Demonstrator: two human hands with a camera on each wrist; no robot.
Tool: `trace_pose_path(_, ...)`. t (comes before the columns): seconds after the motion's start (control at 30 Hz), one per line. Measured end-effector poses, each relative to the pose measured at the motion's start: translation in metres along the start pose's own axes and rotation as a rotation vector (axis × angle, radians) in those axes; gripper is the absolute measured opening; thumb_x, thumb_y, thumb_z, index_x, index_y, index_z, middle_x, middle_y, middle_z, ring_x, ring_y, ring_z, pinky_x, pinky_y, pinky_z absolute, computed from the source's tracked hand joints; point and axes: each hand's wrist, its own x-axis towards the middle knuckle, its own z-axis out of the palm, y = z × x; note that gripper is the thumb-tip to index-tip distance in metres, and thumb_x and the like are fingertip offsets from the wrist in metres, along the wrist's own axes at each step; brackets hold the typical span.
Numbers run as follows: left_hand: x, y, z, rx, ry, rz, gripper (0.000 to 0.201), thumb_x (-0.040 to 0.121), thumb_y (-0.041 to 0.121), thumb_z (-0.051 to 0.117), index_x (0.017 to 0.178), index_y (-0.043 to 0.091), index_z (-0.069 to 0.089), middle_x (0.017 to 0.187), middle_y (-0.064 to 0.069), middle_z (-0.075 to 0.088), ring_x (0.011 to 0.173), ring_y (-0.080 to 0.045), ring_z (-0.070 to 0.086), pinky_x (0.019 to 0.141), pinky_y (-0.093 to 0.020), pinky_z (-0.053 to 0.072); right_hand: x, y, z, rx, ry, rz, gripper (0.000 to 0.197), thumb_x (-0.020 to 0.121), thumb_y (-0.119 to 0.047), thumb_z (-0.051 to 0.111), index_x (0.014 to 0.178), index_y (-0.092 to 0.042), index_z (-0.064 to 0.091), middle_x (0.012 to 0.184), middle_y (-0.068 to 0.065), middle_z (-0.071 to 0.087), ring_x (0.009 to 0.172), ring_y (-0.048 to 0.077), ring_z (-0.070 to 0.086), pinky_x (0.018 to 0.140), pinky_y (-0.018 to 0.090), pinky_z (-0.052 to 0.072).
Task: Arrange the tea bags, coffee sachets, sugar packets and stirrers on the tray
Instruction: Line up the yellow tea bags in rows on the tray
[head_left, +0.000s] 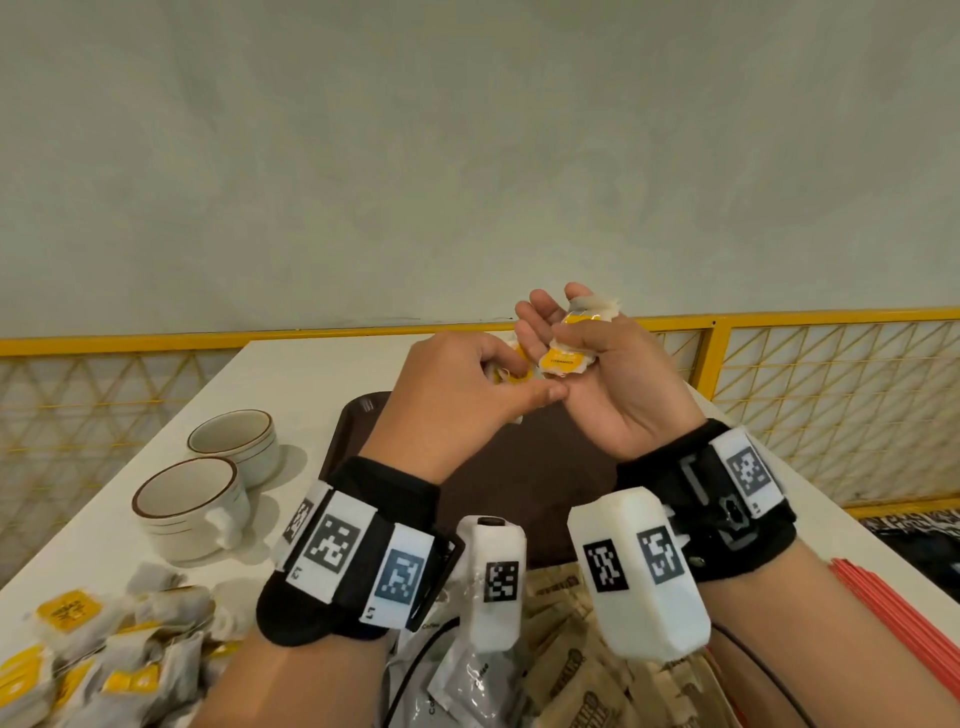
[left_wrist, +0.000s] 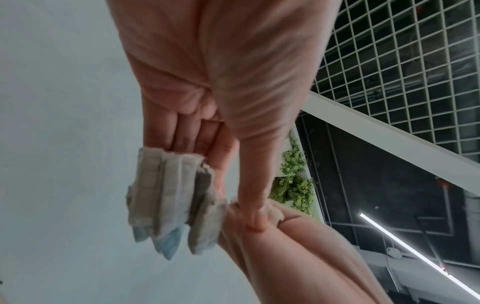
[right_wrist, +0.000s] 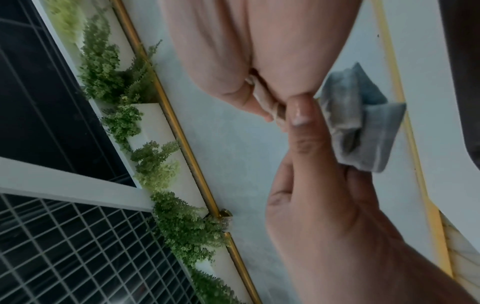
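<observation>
Hands raised over tray (head_left: 358, 415), both gripping tea bags.
Left hand (head_left: 457, 384) pinching a few tea bags (head_left: 506, 371); right hand (head_left: 602, 374), touching it, curled round more bags (head_left: 563, 359).

Tray (head_left: 358, 415) mid-table, cups (head_left: 208, 499) to its left, tea bags (head_left: 93, 654) near-left, stirrers (head_left: 904, 618) right.

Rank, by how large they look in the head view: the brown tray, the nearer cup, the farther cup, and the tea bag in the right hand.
1. Brown tray, though hands and wrists hide much of it.
2. Nearer cup.
3. Farther cup; it looks smaller, but that may only be its distance from the camera.
4. Tea bag held in the right hand.
</observation>
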Motion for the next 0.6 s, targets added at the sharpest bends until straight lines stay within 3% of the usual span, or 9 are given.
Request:
trace_pose_path(0.1,0.001,-0.001,-0.001,-0.014,0.001,-0.002,0.019,0.075,0.040,0.075,0.074,0.021,0.074,0.050,0.014,0.056,0.052,-0.001,0.048,0.051,-0.016,0.035,0.000,0.002,-0.001,-0.030,-0.035,-0.074,0.028,0.090,0.012,0.043,0.102,-0.012,0.047,0.108,0.013,0.059,0.124,0.029,0.053,0.101,0.039,0.045)
trace_pose_path(0.17,0.002,-0.002,-0.002,-0.033,-0.023,-0.021,0.015,0.081,0.031,0.069,0.072,0.020,0.075,0.064,0.006,0.067,0.062,-0.007,0.059,0.061,-0.027,0.047,-0.001,0.003,-0.002,-0.105,-0.071,-0.144,0.028,0.092,0.010,0.043,0.098,-0.017,0.047,0.110,0.007,0.062,0.125,0.021,0.053,0.087,0.034,0.048)
trace_pose_path(0.27,0.002,0.001,-0.001,-0.037,-0.058,-0.016,0.021,0.085,0.023,0.062,0.070,0.013,0.074,0.064,0.004,0.067,0.061,-0.008,0.058,0.058,-0.021,0.043,-0.003,0.008,-0.002,-0.289,-0.143,-0.225,0.026,0.094,0.006,0.042,0.091,-0.019,0.046,0.122,0.007,0.062,0.121,0.014,0.054,0.077,0.033,0.050)
trace_pose_path(0.37,0.001,0.005,0.001,-0.130,-0.098,-0.038,0.028,0.088,0.023,0.061,0.070,0.005,0.072,0.055,-0.005,0.057,0.048,-0.005,0.047,0.050,-0.017,0.035,-0.002,0.011,-0.004,-0.400,-0.199,-0.270,0.019,0.097,-0.002,0.044,0.091,-0.020,0.045,0.129,0.007,0.060,0.128,0.014,0.049,0.092,0.031,0.049)
trace_pose_path(0.43,0.000,0.006,0.001,-0.214,-0.146,-0.097,0.024,0.086,0.031,0.067,0.074,0.011,0.075,0.057,0.002,0.063,0.048,0.001,0.052,0.050,-0.010,0.037,-0.002,0.011,-0.006,-0.461,-0.210,-0.284,0.016,0.098,-0.006,0.044,0.092,-0.021,0.044,0.129,0.001,0.061,0.129,0.011,0.047,0.105,0.035,0.038)
trace_pose_path(0.5,0.000,0.005,0.000,-0.233,-0.215,-0.137,0.024,0.081,0.036,0.070,0.077,0.013,0.076,0.061,0.003,0.066,0.051,0.003,0.054,0.052,-0.010,0.039,-0.002,0.010,-0.007,-0.489,-0.214,-0.263,0.017,0.099,-0.007,0.042,0.093,-0.022,0.043,0.131,-0.003,0.060,0.129,0.007,0.046,0.110,0.036,0.033)
trace_pose_path(0.6,-0.001,0.004,0.002,-0.273,-0.279,-0.155,0.028,0.081,0.031,0.071,0.080,0.003,0.074,0.067,-0.012,0.068,0.052,-0.004,0.056,0.053,-0.014,0.041,-0.002,0.011,-0.007,-0.514,-0.242,-0.224,0.015,0.100,-0.008,0.041,0.095,-0.023,0.043,0.132,-0.005,0.059,0.130,0.004,0.044,0.115,0.037,0.026)
